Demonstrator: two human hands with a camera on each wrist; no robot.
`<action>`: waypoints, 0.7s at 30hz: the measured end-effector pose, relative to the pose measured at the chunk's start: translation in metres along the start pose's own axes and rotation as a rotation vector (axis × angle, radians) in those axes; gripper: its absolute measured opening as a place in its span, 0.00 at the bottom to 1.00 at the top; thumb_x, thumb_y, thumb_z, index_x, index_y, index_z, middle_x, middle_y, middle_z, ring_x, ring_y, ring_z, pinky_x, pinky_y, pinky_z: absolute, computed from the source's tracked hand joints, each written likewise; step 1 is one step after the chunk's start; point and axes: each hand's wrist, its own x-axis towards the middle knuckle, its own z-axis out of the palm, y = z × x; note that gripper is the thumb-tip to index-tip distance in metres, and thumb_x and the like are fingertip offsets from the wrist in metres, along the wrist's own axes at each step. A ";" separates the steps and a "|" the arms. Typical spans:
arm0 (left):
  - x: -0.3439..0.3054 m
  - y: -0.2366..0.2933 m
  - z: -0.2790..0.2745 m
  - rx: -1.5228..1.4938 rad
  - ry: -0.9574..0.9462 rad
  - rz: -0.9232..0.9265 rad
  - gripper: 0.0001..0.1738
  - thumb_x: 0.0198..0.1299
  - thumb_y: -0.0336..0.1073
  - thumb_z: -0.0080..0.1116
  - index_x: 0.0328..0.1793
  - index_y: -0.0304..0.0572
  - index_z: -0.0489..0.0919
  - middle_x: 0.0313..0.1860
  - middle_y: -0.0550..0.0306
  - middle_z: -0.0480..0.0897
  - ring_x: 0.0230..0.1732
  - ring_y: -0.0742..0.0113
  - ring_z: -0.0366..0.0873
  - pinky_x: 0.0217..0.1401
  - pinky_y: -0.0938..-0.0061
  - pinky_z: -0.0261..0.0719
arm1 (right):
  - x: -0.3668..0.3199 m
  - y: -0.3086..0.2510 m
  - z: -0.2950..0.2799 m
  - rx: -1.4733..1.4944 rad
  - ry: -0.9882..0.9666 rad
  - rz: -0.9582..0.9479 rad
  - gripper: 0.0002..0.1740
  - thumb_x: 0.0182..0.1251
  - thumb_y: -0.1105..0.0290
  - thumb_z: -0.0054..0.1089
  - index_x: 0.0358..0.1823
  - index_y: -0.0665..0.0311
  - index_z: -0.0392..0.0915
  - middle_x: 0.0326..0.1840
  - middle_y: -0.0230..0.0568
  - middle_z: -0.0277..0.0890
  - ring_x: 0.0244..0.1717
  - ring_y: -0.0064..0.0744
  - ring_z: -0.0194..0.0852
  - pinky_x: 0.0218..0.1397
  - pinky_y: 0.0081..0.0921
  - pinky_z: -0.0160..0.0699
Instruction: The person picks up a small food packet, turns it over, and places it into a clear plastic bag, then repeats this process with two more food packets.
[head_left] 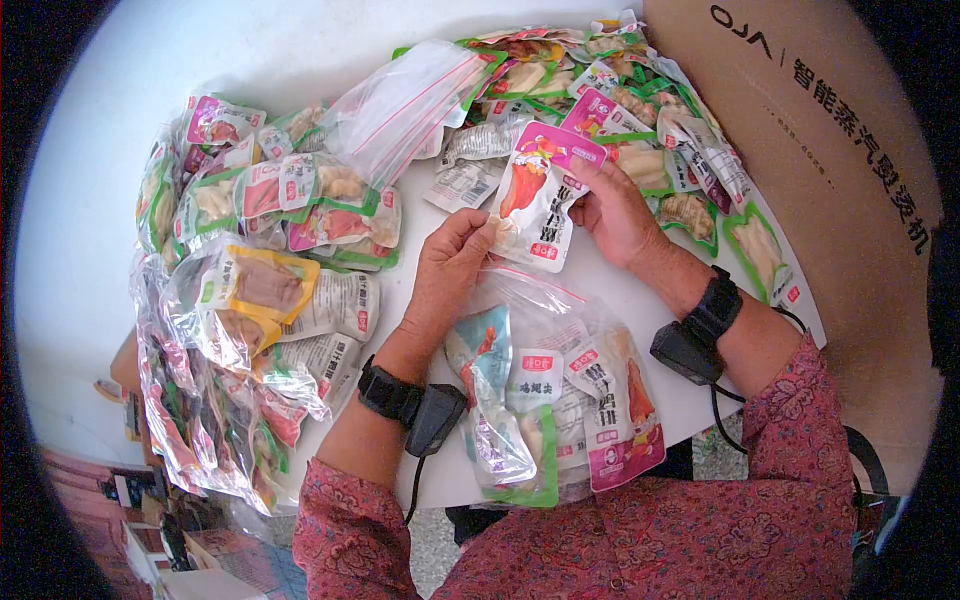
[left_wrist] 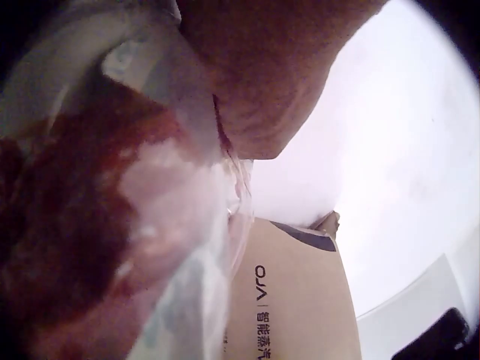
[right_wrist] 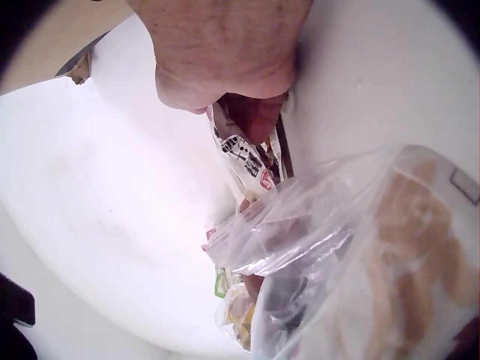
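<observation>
At bottom centre a clear plastic bag of packets lies just below the hands. In mid-frame the left hand pinches the lower left edge of 1 packet, while the right hand grips its upper right side. A light, even hold at the edges should suit it best, without creasing. The packet looks glossy white, purple-topped, with a red-orange picture and black lettering. Beyond, more packets lie heaped at upper right, beside a cardboard box.
</observation>
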 end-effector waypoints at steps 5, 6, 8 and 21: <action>0.005 -0.012 -0.002 -0.028 -0.017 0.098 0.07 0.62 0.36 0.47 0.38 0.42 0.74 0.25 0.72 0.73 0.21 0.87 0.61 0.20 0.90 0.58 | -0.005 -0.007 0.002 -0.004 -0.020 0.040 0.16 0.64 0.59 0.46 0.47 0.61 0.69 0.41 0.34 0.75 0.37 0.24 0.75 0.38 0.24 0.76; 0.005 -0.012 -0.002 0.001 -0.016 0.120 0.07 0.63 0.36 0.47 0.37 0.43 0.74 0.26 0.71 0.75 0.20 0.88 0.62 0.18 0.90 0.58 | -0.005 -0.007 0.002 -0.018 -0.014 0.039 0.16 0.64 0.58 0.46 0.46 0.60 0.70 0.40 0.34 0.75 0.36 0.24 0.75 0.37 0.23 0.76; 0.004 -0.011 -0.003 -0.015 -0.020 0.093 0.07 0.62 0.36 0.47 0.37 0.43 0.74 0.25 0.72 0.74 0.20 0.88 0.62 0.18 0.90 0.57 | -0.004 -0.005 0.001 -0.031 -0.007 0.038 0.16 0.64 0.58 0.46 0.46 0.60 0.70 0.39 0.33 0.76 0.34 0.24 0.75 0.35 0.22 0.76; -0.002 0.002 0.001 0.000 -0.006 0.034 0.07 0.62 0.36 0.48 0.32 0.44 0.72 0.21 0.74 0.67 0.20 0.87 0.57 0.19 0.89 0.56 | -0.002 -0.002 0.002 -0.063 0.035 0.027 0.16 0.63 0.56 0.47 0.42 0.61 0.72 0.33 0.34 0.76 0.30 0.24 0.75 0.28 0.20 0.75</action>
